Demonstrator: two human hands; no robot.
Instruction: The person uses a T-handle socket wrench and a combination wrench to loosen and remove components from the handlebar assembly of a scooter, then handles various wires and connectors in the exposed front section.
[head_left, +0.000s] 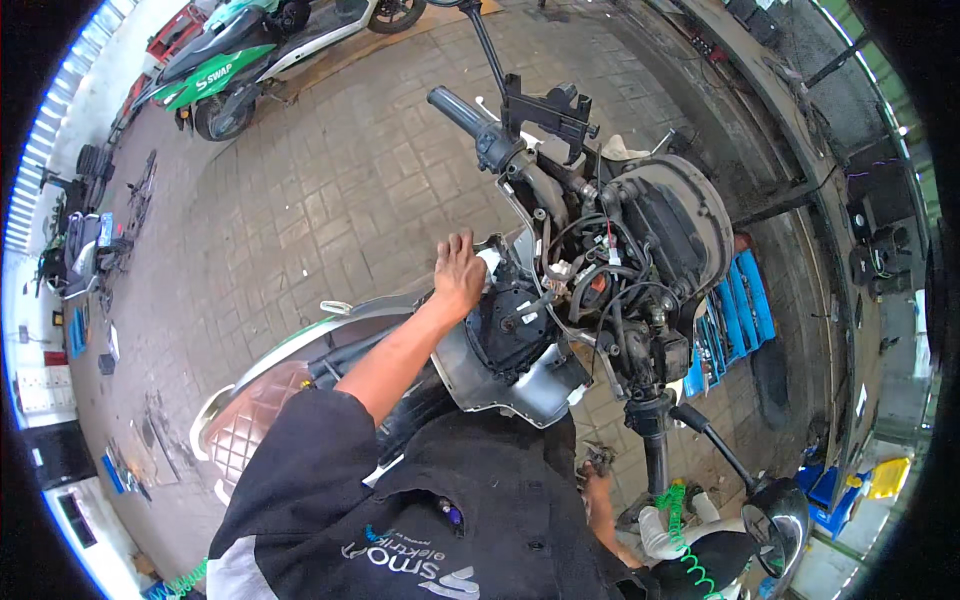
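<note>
A scooter stands in front of me with its front covers off. My left hand [460, 275] rests on the far edge of its silver inner panel [545, 385], fingers stretched out, beside a small white piece [490, 258]. Near that hand, a black round-edged housing [508, 325] sits in the panel. Low beside the scooter, my right hand [596, 462] is closed around something dark and greyish, too small to make out. Bare cables and hoses [610, 265] crowd the steering column between the handlebar grips [458, 112].
A blue tool tray [740, 305] lies on the floor beyond the front end. At the lower right crouches another person [700, 560], near a green coiled hose [675, 515] and a mirror [778, 530]. A green-and-white scooter [225, 75] stands far left. A workbench [810, 200] runs along the right.
</note>
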